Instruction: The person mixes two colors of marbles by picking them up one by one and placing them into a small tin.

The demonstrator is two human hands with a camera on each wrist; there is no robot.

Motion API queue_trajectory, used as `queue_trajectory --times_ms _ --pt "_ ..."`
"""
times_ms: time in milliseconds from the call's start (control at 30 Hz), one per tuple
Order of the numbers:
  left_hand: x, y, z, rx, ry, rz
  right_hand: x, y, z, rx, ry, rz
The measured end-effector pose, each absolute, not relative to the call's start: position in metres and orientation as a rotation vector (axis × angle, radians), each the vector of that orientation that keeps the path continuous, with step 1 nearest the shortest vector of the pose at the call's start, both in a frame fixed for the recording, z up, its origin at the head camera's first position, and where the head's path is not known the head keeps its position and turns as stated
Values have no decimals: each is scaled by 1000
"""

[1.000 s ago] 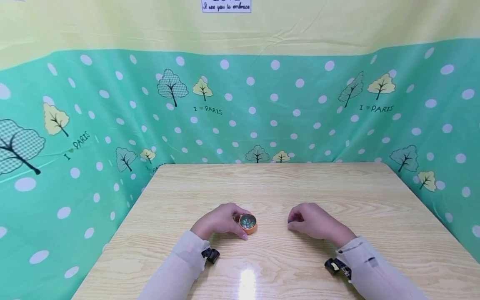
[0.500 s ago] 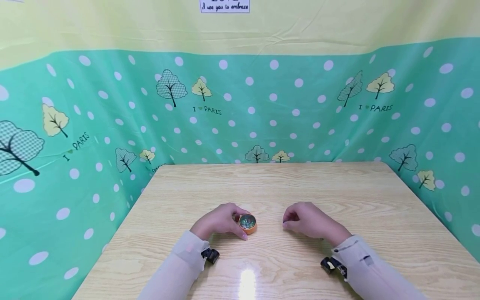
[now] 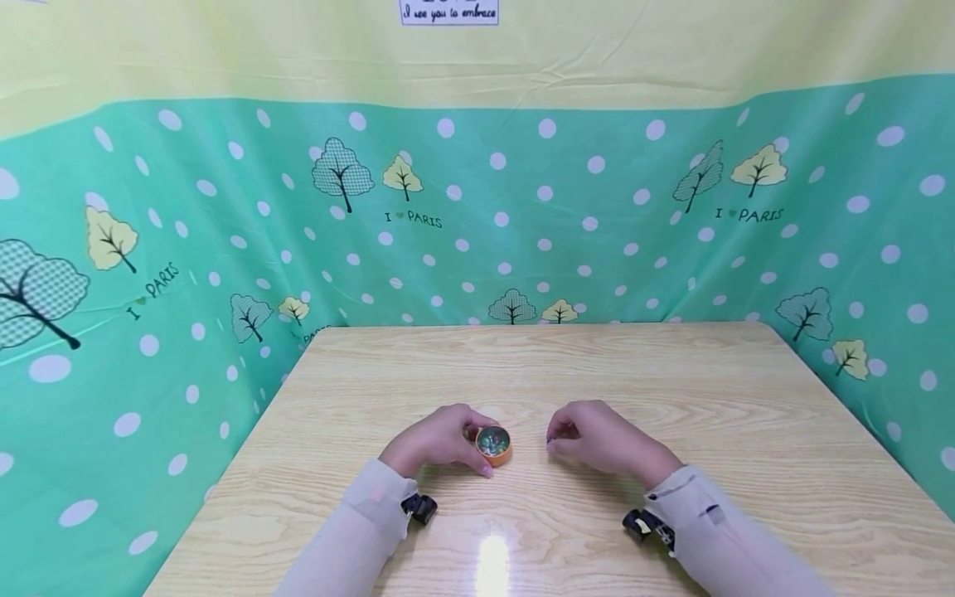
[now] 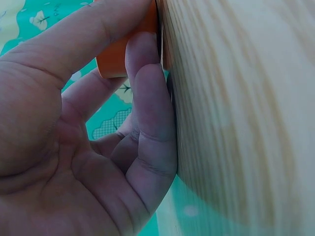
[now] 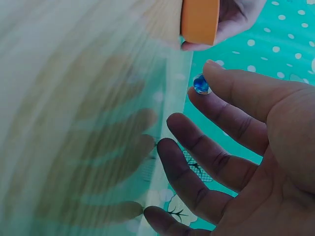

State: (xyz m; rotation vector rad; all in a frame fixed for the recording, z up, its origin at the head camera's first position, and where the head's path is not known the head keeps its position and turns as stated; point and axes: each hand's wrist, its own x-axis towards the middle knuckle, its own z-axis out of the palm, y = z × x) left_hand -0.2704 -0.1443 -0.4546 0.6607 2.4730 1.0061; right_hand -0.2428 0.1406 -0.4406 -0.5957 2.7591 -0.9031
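A small round orange container stands on the table, and several shiny, multicoloured marbles lie inside it. My left hand grips the container's side between thumb and fingers, the other fingers close to the tabletop. In the left wrist view part of the orange wall shows behind the thumb. Just right of the container, my right hand pinches a clear marble with a blue core between thumb and index finger. Its other fingers are spread and bent. A gap separates this marble from the container.
The glossy wood-grain table carries a bright light reflection near the front. Behind and at the sides hangs a green dotted curtain printed with trees. Each wrist wears a small black camera.
My right hand has moved left, toward the container, carrying the marble. The left hand and the container have stayed in place.
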Motion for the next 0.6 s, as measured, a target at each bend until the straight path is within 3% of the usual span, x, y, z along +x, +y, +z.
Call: queue_trajectory --times_ms 600 --pt "-270 -145 -452 702 2479 974 -248 118 -438 -803 2758 -937"
